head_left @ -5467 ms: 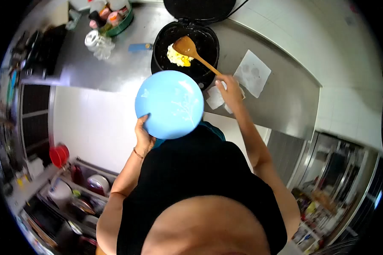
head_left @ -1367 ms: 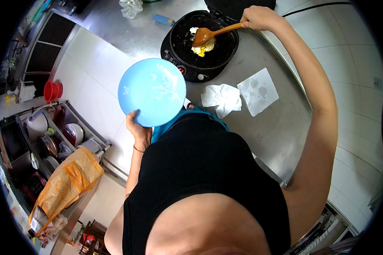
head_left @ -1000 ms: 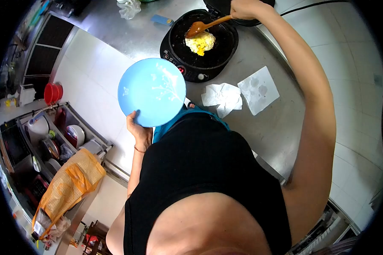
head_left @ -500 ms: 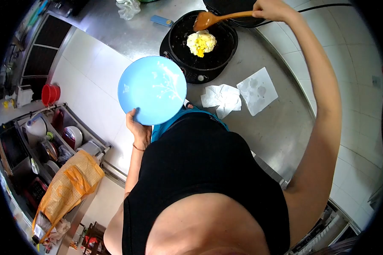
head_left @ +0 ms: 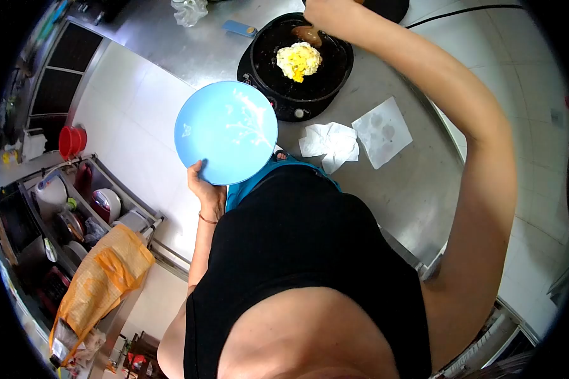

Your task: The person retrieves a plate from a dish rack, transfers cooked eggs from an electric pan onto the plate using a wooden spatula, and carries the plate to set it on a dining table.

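- Clock directions here go by the view, with 12 at the top edge.
- Left hand (head_left: pixel 207 191) has its grip clamped on the rim of a light blue plate (head_left: pixel 218 136), around the plate's 7 o'clock. Thumb's on top, the other fingers are mostly hidden underneath.
- That plate is off at the pan's 7:30, face up, with a white plant pattern toward its 3 o'clock. In this view it covers a bit of the cooker's edge; can't tell if they touch.
- Right hand (head_left: pixel 330 16) is up at the pan's 1 o'clock, grip closed on a wooden spatula (head_left: pixel 309 36). Most of the handle is hidden by the hand, fwiw.
- Spatula head is in the pan's 12 o'clock part, just beside the egg.
- Cooked egg (head_left: pixel 298 62), yellow and white, sits in one clump about mid-pan.
- Black pan (head_left: pixel 330 79) is open on the steel desk (head_left: pixel 411 196), black lid (head_left: pixel 393 9) folded back at its 2 o'clock.
- Crumpled tissue (head_left: pixel 330 144) lies at the pan's 5:30, and a flat spotted paper (head_left: pixel 384 132) is right next to it at the tissue's 2:30.
- Small blue object (head_left: pixel 237 28) lies at the pan's 10 o'clock, clear plastic bag (head_left: pixel 189 11) further out that way.
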`<state>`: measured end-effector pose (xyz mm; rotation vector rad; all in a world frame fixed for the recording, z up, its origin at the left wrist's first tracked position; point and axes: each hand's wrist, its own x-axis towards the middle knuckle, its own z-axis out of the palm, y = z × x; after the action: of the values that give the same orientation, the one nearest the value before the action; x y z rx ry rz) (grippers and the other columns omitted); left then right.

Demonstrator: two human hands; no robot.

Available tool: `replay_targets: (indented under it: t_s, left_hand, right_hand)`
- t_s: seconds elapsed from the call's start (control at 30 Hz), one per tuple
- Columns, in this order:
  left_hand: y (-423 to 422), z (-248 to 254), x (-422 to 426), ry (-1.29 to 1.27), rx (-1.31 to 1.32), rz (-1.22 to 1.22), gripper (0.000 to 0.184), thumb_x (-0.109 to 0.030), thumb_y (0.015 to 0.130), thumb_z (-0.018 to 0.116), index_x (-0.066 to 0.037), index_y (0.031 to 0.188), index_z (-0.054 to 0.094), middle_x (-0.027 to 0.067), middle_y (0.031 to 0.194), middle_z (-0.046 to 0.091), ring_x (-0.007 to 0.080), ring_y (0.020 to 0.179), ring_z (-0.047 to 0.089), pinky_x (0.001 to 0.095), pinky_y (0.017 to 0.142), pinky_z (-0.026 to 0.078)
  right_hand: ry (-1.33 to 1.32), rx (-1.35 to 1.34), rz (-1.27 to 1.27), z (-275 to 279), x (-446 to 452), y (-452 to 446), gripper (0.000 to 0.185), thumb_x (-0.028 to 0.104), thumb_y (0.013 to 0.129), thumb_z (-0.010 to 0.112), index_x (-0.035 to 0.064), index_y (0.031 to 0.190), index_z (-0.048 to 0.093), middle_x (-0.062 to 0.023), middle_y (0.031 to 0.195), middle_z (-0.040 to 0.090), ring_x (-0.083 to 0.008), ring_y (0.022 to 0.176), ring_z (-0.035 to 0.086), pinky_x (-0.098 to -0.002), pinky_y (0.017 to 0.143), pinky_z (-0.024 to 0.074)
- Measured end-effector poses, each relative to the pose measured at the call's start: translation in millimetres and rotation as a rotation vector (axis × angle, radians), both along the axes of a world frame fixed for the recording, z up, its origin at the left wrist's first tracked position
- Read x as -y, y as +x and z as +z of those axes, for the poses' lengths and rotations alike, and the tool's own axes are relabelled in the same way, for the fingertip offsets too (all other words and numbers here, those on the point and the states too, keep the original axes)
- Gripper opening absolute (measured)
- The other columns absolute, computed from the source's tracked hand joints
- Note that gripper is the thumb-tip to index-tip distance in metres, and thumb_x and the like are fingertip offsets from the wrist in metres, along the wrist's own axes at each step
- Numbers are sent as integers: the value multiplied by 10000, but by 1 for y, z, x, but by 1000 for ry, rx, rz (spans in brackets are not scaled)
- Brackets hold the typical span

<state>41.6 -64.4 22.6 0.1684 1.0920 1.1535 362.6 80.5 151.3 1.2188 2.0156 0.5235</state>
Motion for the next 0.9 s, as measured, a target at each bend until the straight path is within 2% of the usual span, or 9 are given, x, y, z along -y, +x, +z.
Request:
replay_targets:
  t_s: [0.1,0.2,0.53,0.57,0.63,0.7,0.77,0.83,0.9]
  left_hand:
    - [-4,0,3,-27,0,15,299,-228,731,471,-30,955,458,83,943,485,234,913,502,374,784,446]
    - [-6,-3,3,-26,8,24,295,-222,735,471,-27,956,456,83,944,484,236,921,501,376,790,444]
    - [-8,-7,-2,-13,14,81,265,-242,742,491,-35,906,483,75,886,503,222,856,516,344,760,447]
    - [-8,-6,-3,-14,18,77,264,-243,743,490,-34,905,483,74,886,503,222,855,516,343,759,448]
    - [-12,-11,-4,-13,24,61,263,-240,742,490,-34,905,483,73,890,504,220,856,516,342,760,450]
    - [-11,-12,-4,-18,32,51,270,-238,740,489,-33,916,481,74,897,504,220,859,516,342,764,450]
    - [-7,-6,-7,-23,46,49,287,-236,739,488,-29,937,476,76,906,503,220,864,515,343,770,448]
    - [-5,-4,-7,-12,51,42,317,-221,740,473,-15,980,464,93,942,496,226,895,507,356,786,438]
    - [-4,-4,-7,-8,54,39,338,-217,741,466,-6,1004,457,102,963,493,228,910,503,359,794,433]
  right_hand:
    - [-132,242,-17,29,20,-40,174,194,724,532,93,739,672,-63,739,649,-201,702,624,-337,549,464]
    - [-137,105,124,22,16,-29,169,189,723,532,89,714,669,-59,718,646,-198,682,623,-338,527,461]
    - [130,-57,54,5,4,13,169,176,716,514,112,657,658,-49,704,642,-179,636,612,-308,490,415]
    - [134,-18,31,-3,6,16,196,137,752,493,98,821,672,-20,632,607,-152,538,561,-289,446,385]
    - [72,-174,-133,-10,16,28,172,121,762,500,39,696,636,-146,707,623,-259,694,621,-359,628,482]
    - [-224,-127,-350,-5,20,46,238,86,772,452,44,967,582,-178,871,611,-292,829,602,-373,694,484]
    - [-476,-167,-551,8,32,54,371,80,775,427,45,1139,486,-201,910,594,-311,854,587,-383,708,475]
    - [-478,-407,-613,-11,49,81,451,70,776,403,68,1226,415,-222,916,583,-336,864,573,-396,707,462]
    - [-501,-562,-716,8,61,77,440,64,784,384,73,1224,412,-175,784,582,-268,653,587,-368,564,478]
